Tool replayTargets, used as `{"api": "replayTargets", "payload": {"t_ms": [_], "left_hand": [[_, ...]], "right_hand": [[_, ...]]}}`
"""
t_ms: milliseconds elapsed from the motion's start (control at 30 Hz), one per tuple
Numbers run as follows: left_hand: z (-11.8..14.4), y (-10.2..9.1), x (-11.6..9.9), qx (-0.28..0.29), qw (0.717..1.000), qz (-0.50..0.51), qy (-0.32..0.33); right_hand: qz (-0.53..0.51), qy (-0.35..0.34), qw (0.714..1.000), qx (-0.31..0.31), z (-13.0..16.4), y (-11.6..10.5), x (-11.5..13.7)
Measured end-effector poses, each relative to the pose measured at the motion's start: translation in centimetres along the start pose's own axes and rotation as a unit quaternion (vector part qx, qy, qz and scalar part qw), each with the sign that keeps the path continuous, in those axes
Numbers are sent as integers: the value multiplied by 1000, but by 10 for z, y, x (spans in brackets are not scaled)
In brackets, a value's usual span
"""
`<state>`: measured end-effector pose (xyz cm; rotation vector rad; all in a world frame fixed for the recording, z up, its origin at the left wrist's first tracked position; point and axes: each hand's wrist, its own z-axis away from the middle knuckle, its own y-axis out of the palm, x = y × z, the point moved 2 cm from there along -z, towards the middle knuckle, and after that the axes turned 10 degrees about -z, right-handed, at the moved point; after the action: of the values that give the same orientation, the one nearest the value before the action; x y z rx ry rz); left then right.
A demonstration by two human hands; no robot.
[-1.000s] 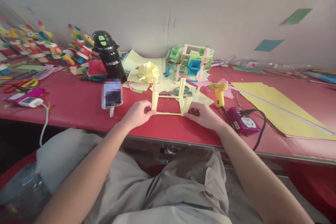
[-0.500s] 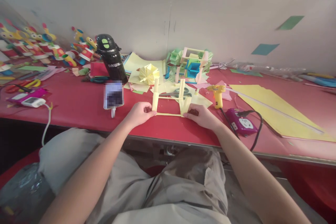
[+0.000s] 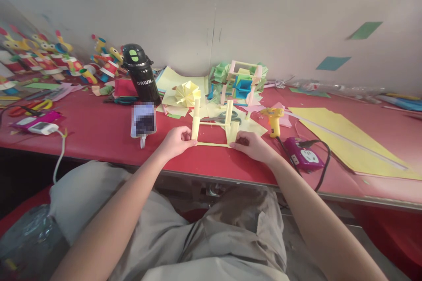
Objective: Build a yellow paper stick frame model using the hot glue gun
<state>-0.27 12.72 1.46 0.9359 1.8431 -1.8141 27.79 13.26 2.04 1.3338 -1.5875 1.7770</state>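
Between the hands, the yellow paper frame (image 3: 212, 129) is standing on the red tabletop (image 3: 99, 129), left hand (image 3: 176, 140) and right hand (image 3: 252, 145) pinching its lower corners closed, apparently pressing joints that need steady, even holding.

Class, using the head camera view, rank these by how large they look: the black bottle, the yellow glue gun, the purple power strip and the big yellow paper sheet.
1. big yellow paper sheet
2. black bottle
3. purple power strip and yellow glue gun: they look alike, so unranked.
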Motion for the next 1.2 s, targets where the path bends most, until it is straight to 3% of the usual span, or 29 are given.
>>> {"api": "replayTargets", "payload": {"t_ms": [233,433,700,833,1000,1200], "left_hand": [[0,3,3,-76,997,29,4],[5,3,-4,-54,997,-13,54],[19,3,-16,-82,982,-143,91],[24,6,-17,-112,964,-213,117],[31,12,-20,-164,915,-319,185],[43,12,-31,-143,886,-390,204]], "right_hand": [[-18,26,999,-8,-4,1,-5],[-32,40,998,-23,-7,1,-6],[-27,24,998,-56,-5,2,-10],[-35,17,998,-44,-2,3,-10],[-43,7,998,-44,0,5,-10],[-6,-7,999,-45,3,4,-9]]}}
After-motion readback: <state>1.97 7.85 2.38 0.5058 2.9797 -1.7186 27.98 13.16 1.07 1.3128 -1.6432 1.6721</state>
